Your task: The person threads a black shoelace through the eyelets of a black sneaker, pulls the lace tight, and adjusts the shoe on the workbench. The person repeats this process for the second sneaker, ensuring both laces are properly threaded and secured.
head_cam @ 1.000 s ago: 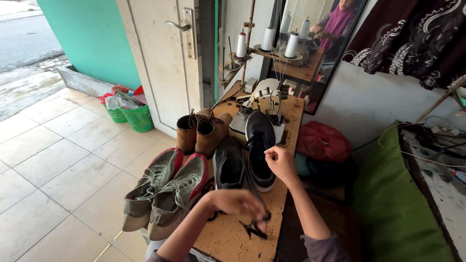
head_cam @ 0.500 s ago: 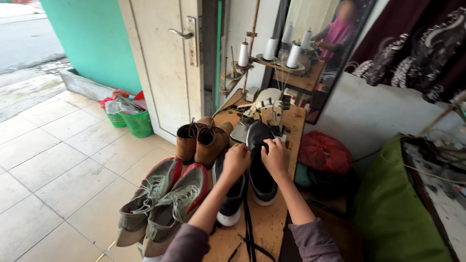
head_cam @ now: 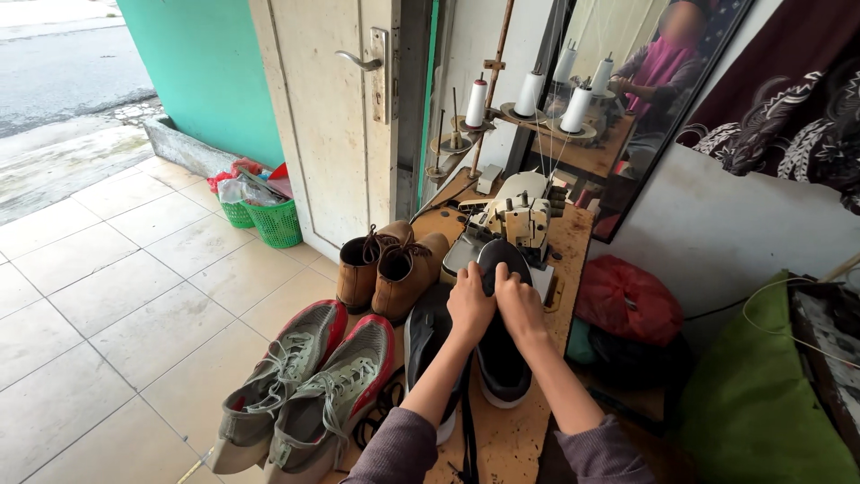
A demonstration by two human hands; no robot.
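Both my hands rest on a black shoe (head_cam: 502, 358) with a white sole that lies on a wooden table (head_cam: 520, 439). My left hand (head_cam: 469, 306) and my right hand (head_cam: 518, 305) grip its upper near the tongue, side by side. A second black shoe (head_cam: 425, 339) lies just to its left, partly under my left forearm. Dark laces hang down between my arms.
A pair of brown boots (head_cam: 387, 269) and a pair of grey and red sneakers (head_cam: 305, 385) sit left of the black shoes. A sewing machine (head_cam: 520, 215) with thread cones (head_cam: 528, 94) stands behind. Green baskets (head_cam: 269, 220) sit by the door; a red bag (head_cam: 627, 300) and a green cushion (head_cam: 761, 394) lie right.
My left hand came up from the table's front edge to join my right hand on the black shoe. The view moved closer to the table.
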